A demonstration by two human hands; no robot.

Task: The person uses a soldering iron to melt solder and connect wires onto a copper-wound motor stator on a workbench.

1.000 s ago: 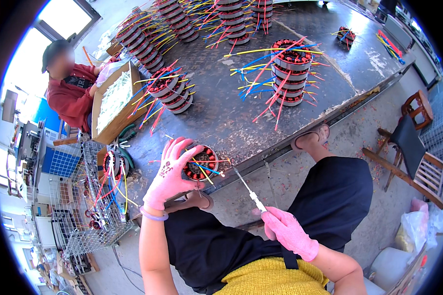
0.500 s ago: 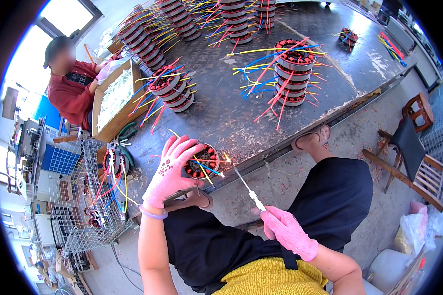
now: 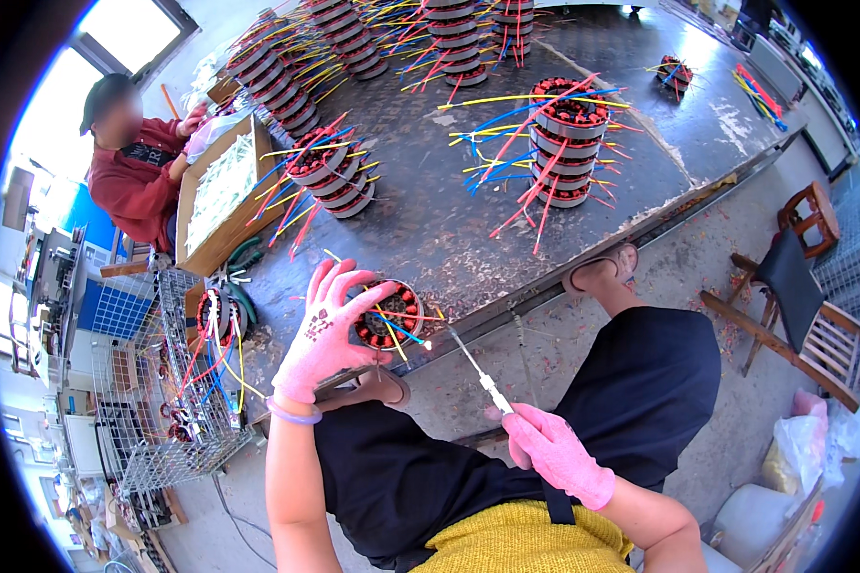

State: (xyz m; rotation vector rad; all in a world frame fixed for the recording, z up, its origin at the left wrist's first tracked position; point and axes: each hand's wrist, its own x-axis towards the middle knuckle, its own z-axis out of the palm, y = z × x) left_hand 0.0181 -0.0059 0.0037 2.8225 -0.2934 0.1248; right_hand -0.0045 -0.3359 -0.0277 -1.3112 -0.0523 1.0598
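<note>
Both my hands wear pink gloves. My left hand [image 3: 323,329] is closed around the left side of a round motor stator [image 3: 410,298] at the table's near edge, thumb below and fingers above. Red, blue and yellow wires cross the stator's ring; the blue wire's end [image 3: 427,345] glows brightly. In my right hand [image 3: 559,451] is a slim torch-like tool [image 3: 488,380] with a white body and a thin metal tube. Its tip points at the wire ends, a little apart from them. How the fingers lie under the tool is partly hidden.
A short stator stack [image 3: 337,181] and a taller one [image 3: 566,153] stand on the dark table [image 3: 430,172], with more stacks behind. Green-handled pliers [image 3: 244,260] and another stator [image 3: 216,315] lie at left. Beyond an open carton [image 3: 189,234] sits a co-worker [image 3: 129,181].
The flame and bright glow at the red wire's end are gone; the blue wire's end still glows. My tool has drawn back slightly. The co-worker's hand has lifted.
</note>
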